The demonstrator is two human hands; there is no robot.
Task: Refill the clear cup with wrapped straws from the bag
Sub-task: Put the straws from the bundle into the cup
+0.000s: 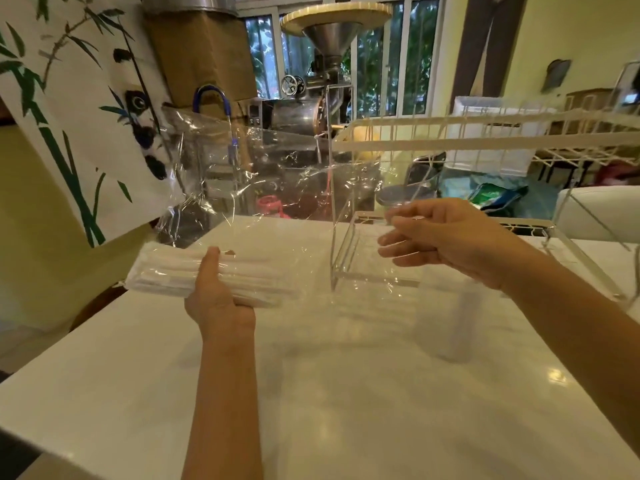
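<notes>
A bundle of white wrapped straws [166,275] lies inside a large clear plastic bag [263,188] that billows up and to the right over the table. My left hand [216,289] is shut around the bundle through the film, just above the table's left part. My right hand [446,237] hovers at the bag's right edge with thumb and fingers apart; I cannot tell whether it touches the film. A faint, blurred translucent upright shape [462,323] below my right wrist may be the clear cup.
The white glossy table [311,393] fills the foreground. A clear acrylic stand [341,258] sits behind the bag. A white wire rack [485,136] spans the right at head height. A panda-print cloth [69,116] hangs at the left, with a metal machine [329,95] behind.
</notes>
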